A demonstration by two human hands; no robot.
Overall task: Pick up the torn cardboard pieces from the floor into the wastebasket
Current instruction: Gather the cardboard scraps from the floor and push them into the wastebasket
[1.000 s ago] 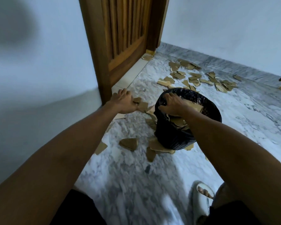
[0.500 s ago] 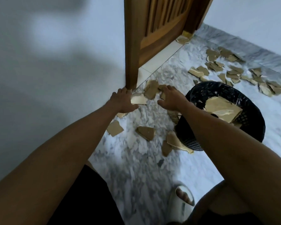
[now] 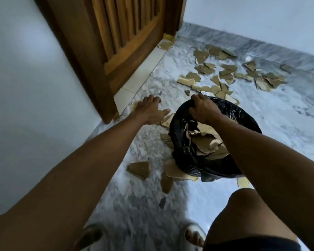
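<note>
Head view: the person crouches over a marble floor (image 3: pixel 279 124), knee and a sandalled foot (image 3: pixel 194 236) nearest the camera
Nearest scraps: a brown triangular piece (image 3: pixel 139 169) lies flat just left of the wastebasket, a narrower sliver (image 3: pixel 166 183) just beside it, and a pale piece (image 3: pixel 176 172) looks tucked under the basket's near edge
Wastebasket: the black-lined wastebasket (image 3: pixel 187 147) stands upright between the two arms, already holding a loose heap of cardboard (image 3: pixel 205 142)
Right hand: the right hand (image 3: pixel 203 110) is over the basket's far rim, fingers curled down onto the liner; whether a scrap is pinched beneath them I cannot tell
Left hand: the left hand (image 3: pixel 150 111) hovers low beside the door frame (image 3: pixel 91 69), fingers spread wide and thumb out, holding nothing; pale scraps (image 3: pixel 166 119) lie just under and beside it
Far litter: a wide scatter of pieces (image 3: pixel 225 75) is well apart, toward the far wall
Risk, basket: a pull on the rim could tip the light basket or drag the liner off, spilling the heap
Risk, pickup: flat pieces on smooth marble may slide away from the fingers, toward the door or under the basket
Risk, pinned piece: the one under the basket is likely to be overlooked unless the basket is lifted
</note>
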